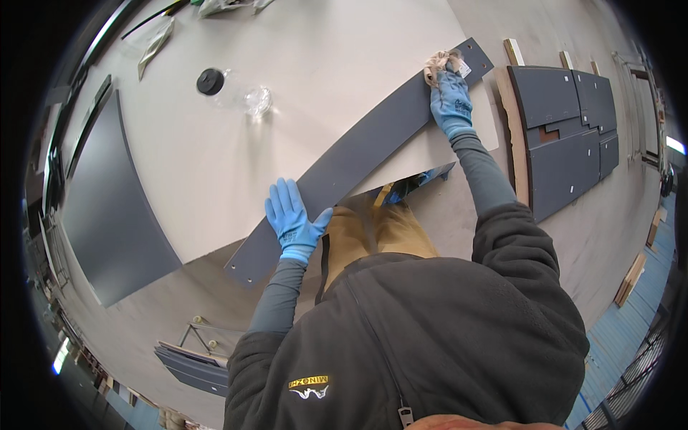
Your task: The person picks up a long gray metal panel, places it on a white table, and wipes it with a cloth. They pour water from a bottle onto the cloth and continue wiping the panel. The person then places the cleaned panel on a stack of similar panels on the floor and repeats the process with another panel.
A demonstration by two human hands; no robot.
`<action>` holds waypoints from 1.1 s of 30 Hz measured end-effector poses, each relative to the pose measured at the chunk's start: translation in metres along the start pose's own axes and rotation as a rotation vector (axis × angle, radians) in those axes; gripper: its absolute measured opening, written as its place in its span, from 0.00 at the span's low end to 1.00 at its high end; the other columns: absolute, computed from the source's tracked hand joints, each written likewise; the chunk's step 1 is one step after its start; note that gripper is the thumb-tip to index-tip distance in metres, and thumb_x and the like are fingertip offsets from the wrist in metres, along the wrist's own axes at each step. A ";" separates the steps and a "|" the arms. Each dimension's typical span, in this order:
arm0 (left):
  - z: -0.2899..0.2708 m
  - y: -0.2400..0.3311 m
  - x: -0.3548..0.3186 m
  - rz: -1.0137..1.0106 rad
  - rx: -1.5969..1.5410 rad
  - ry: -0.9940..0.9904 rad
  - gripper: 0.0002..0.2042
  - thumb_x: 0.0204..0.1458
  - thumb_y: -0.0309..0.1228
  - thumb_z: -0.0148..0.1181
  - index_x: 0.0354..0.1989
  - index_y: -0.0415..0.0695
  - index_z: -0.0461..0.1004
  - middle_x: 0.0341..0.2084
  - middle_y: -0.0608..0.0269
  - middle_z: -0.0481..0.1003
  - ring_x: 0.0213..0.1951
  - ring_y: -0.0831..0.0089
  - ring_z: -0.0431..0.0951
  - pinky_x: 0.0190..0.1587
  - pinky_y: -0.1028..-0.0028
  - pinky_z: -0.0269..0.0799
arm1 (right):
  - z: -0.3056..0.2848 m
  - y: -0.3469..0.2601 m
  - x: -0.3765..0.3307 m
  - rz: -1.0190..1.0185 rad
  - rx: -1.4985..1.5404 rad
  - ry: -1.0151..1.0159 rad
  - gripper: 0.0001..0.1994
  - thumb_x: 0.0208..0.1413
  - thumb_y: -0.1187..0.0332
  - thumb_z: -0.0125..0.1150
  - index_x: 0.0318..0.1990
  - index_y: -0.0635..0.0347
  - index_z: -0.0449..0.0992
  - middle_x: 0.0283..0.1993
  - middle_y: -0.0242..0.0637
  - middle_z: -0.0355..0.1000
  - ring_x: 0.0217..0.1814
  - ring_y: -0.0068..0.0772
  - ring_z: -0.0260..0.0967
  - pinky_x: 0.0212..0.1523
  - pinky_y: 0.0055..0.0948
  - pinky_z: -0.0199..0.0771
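Observation:
A long dark grey panel (373, 142) lies slantwise over the front edge of a pale table (358, 57), its lower left end jutting past that edge. Small holes show near both of its ends. My left hand (294, 223), in a blue glove, rests flat on the panel's left part with the fingers stretched out and the thumb apart. At the far right end, my right hand (451, 104), also gloved in blue, grips a crumpled beige cloth (437, 66) pressed against the panel's face. A small white label (464, 69) shows beside the cloth.
A clear bottle with a black cap (210, 82) is on the table behind the panel. To the left is a wide grey board (118, 208). Stacked grey panels (562, 161) lie at the right, and more grey panels (190, 369) stand by a wheeled metal frame at lower left.

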State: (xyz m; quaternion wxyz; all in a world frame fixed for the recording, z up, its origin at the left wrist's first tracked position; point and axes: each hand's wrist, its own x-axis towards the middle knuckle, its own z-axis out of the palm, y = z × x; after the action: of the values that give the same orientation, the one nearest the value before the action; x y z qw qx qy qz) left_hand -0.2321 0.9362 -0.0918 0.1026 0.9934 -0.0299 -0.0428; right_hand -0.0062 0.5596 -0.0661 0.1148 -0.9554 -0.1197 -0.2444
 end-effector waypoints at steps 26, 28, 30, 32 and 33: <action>0.002 0.003 -0.001 -0.029 -0.001 0.015 0.58 0.52 0.73 0.57 0.79 0.37 0.52 0.78 0.41 0.54 0.79 0.45 0.50 0.78 0.43 0.42 | 0.027 0.060 -0.026 0.415 0.216 -0.319 0.41 0.51 0.61 0.65 0.75 0.61 0.63 0.79 0.55 0.57 0.83 0.57 0.48 0.82 0.44 0.47; 0.003 0.002 -0.001 -0.016 0.008 0.036 0.58 0.52 0.72 0.58 0.79 0.37 0.52 0.78 0.41 0.53 0.79 0.45 0.50 0.78 0.43 0.42 | 0.026 0.058 -0.023 0.460 0.211 -0.398 0.45 0.48 0.60 0.67 0.77 0.60 0.60 0.82 0.54 0.52 0.85 0.57 0.44 0.83 0.44 0.44; 0.003 0.003 -0.001 -0.025 -0.001 0.017 0.57 0.52 0.71 0.59 0.79 0.37 0.52 0.78 0.41 0.53 0.79 0.45 0.50 0.78 0.43 0.42 | 0.025 0.050 -0.023 0.490 0.178 -0.425 0.49 0.45 0.58 0.69 0.78 0.59 0.58 0.82 0.54 0.50 0.85 0.59 0.42 0.83 0.44 0.43; 0.003 0.003 -0.001 -0.028 -0.006 0.022 0.57 0.52 0.71 0.60 0.79 0.37 0.52 0.78 0.41 0.53 0.79 0.45 0.50 0.78 0.43 0.42 | 0.023 0.045 -0.021 0.439 0.126 -0.439 0.49 0.43 0.58 0.72 0.77 0.59 0.60 0.82 0.56 0.51 0.85 0.60 0.43 0.83 0.45 0.43; 0.003 0.003 -0.001 -0.024 -0.006 0.027 0.57 0.52 0.71 0.60 0.79 0.37 0.52 0.78 0.41 0.53 0.79 0.45 0.50 0.78 0.43 0.42 | 0.022 0.045 -0.020 0.441 0.107 -0.445 0.49 0.43 0.58 0.73 0.76 0.59 0.60 0.82 0.56 0.51 0.85 0.59 0.43 0.83 0.45 0.43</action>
State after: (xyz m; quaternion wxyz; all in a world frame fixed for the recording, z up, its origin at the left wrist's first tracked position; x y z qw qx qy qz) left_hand -0.2338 0.9328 -0.0940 0.1056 0.9938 -0.0166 -0.0307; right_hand -0.0011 0.5200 -0.1019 0.1860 -0.9809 0.0556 0.0081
